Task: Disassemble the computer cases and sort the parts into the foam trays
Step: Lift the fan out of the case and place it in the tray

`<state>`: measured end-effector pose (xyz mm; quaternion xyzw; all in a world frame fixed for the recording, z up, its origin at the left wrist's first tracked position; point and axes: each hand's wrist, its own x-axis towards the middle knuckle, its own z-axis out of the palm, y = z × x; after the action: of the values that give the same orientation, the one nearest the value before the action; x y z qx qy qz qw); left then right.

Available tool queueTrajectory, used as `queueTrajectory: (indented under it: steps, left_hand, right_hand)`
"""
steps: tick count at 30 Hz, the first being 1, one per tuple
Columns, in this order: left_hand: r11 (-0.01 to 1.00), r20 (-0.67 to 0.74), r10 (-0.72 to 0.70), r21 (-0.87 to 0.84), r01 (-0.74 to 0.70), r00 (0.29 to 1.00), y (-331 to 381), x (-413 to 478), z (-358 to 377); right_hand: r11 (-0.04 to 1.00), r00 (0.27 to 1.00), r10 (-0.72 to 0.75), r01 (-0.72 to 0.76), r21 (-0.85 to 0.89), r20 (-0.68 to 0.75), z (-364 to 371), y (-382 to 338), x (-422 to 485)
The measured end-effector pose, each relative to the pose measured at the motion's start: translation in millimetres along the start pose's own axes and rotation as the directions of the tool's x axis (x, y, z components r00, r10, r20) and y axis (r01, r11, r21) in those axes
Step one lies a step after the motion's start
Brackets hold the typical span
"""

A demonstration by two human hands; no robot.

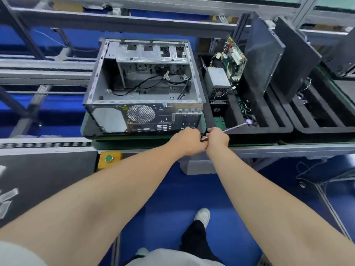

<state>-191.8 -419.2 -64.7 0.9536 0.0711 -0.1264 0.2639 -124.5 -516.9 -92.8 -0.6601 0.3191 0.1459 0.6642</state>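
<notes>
Curled fingers of right hand grip screwdriver; left hand fingers pinch handle end.

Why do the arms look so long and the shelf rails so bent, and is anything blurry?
Head view: the wide-angle lens stretches the forearms and bows the rails; head view: the computer case sits sharp at centre while the left edge smears; head view: the light is even, shadows are soft, and a small purple-white glint marks the tip of the screwdriver.
</notes>
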Motion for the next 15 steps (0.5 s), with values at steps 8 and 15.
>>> queueTrajectory:
  steps: [8, 15]
  left_hand:
    - [0.981, 0.038, -0.195, -0.013, 0.196, 0.980, -93, -94, 12]
    - [0.929, 0.028, -0.279, -0.246, 0.277, 0.960, -175, -171, 27]
  right_hand:
    - [0.994, 0.972, 0.094, -0.081, -0.069, 0.214, 41, 87, -95]
    - [0.947, 0.856, -0.035, 0.194, -0.257, 0.517, 65, 150, -149]
